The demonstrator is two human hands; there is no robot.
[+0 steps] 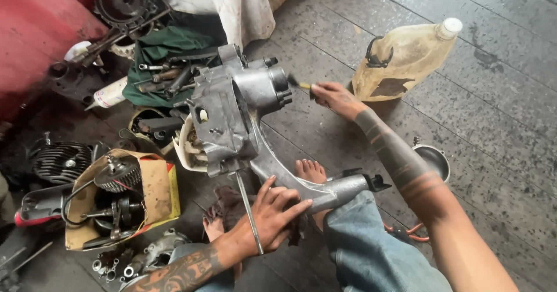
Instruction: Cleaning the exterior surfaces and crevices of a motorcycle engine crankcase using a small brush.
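Head view, looking down at a dark plank floor (pixel 464 123) where a person sits with bare feet.

Item, centre: grey metal engine casing (pixel 232 115), standing upright on the floor, its long swing-arm end (pixel 342 188) running down to the right across the person's denim-covered leg (pixel 371 245).

Left hand (pixel 272 213): lies flat on the lower arm of the casing, fingers (pixel 290 202) spread and resting on the metal, palm down. A thin metal rod (pixel 248 211) hangs down from the casing and passes just under this hand.

Right hand (pixel 333 97): right of the casing, at its upper side, fingers pressed together, pinching a small brush (pixel 300 85) whose dark bristles touch the round housing at the casing's top.

Far right: yellowed plastic jug (pixel 406 57) with a white cap, lying tilted on the floor, just behind the right hand.

Right, near the forearm: round metal bowl (pixel 432 159), partly hidden by the arm.

Left, near: torn cardboard box (pixel 156 193) holding a flywheel and other engine parts. Beside it, further left, a finned cylinder (pixel 61 161).

Far left: green cloth (pixel 168 45) carrying assorted tools and bolts; a white tube (pixel 110 93) just beside it; a red panel (pixel 35 31) behind.

Near left corner: loose nuts and small fittings (pixel 116 266) on the floor.
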